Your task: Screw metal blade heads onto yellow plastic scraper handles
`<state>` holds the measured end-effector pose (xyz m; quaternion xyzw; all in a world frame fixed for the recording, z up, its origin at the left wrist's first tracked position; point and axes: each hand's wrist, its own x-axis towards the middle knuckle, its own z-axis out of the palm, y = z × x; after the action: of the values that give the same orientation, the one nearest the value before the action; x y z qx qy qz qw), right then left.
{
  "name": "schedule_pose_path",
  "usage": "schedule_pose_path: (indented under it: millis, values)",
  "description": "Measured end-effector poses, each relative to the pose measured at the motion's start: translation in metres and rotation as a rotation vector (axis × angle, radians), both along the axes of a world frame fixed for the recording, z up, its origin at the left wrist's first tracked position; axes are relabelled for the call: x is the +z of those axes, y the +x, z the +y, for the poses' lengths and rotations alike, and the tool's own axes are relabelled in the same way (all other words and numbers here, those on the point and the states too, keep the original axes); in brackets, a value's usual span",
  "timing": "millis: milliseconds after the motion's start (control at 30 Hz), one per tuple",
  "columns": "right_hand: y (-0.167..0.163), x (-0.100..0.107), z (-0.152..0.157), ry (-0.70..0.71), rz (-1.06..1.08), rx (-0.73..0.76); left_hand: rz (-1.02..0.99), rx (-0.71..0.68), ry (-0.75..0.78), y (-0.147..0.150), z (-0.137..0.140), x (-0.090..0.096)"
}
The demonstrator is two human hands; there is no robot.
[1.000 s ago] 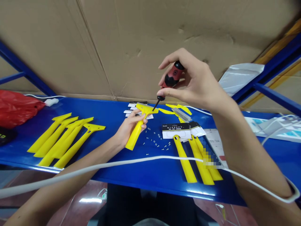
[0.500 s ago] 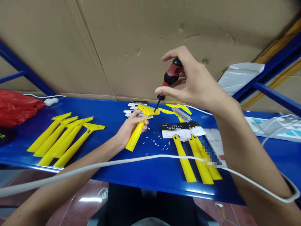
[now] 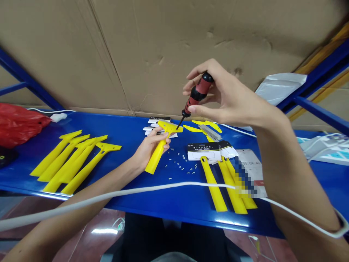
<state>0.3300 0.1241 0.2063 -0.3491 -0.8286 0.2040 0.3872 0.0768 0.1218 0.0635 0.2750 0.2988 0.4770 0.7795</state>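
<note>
My left hand (image 3: 149, 147) is closed round the handle of a yellow scraper (image 3: 156, 154), its wide head tilted up and away from me. In my right hand (image 3: 220, 94) is a red and black screwdriver (image 3: 200, 89), gripped between thumb and fingers. Its dark shaft slants down, and the tip meets the right end of the scraper's head; a screw under the tip is too small to make out. Several small screws and nuts (image 3: 180, 163) lie scattered on the blue table just right of the scraper.
Yellow scraper handles (image 3: 81, 163) lie at left. Carded scrapers (image 3: 212, 185) sit at right beside a phone-like screen (image 3: 249, 163). Behind are loose yellow heads and blades (image 3: 211, 131). A white cable (image 3: 131, 190) crosses in front; a red bag (image 3: 21, 122) stands far left.
My right hand has turned and its fingers have shifted round the screwdriver handle. The scraper in my left hand has moved slightly left, with the tip still at its head.
</note>
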Motion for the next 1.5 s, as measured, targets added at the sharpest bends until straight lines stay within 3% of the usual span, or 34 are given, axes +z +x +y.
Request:
schedule_pose_path:
  millis: [133, 367, 600, 867, 1033, 1133, 1333, 1500]
  values:
    - [-0.002, -0.001, 0.0, -0.048, 0.046, 0.084, 0.0, -0.004, -0.001, -0.001, 0.002, 0.0]
    - [-0.004, -0.001, 0.001, 0.074, -0.026, -0.082, -0.002, -0.005, -0.016, 0.002, -0.001, 0.003]
    - [-0.001, -0.003, 0.002, -0.046, 0.071, 0.141, 0.013, 0.0, 0.0, 0.001, 0.0, 0.003]
    - [0.0, -0.007, 0.012, 0.147, 0.009, -0.078, 0.004, 0.029, 0.011, -0.002, 0.001, 0.008]
    - [-0.002, -0.004, 0.006, -0.003, 0.081, 0.101, 0.009, 0.025, 0.01, -0.002, 0.001, 0.009]
    - [-0.001, -0.006, 0.009, -0.022, 0.11, 0.157, -0.003, 0.05, 0.022, -0.003, 0.002, 0.012]
    - [0.0, -0.013, 0.02, 0.141, 0.078, -0.043, -0.014, 0.073, 0.018, -0.005, 0.003, 0.015]
    - [-0.003, -0.016, 0.023, 0.107, 0.119, 0.004, -0.001, 0.094, 0.015, -0.005, 0.008, 0.01]
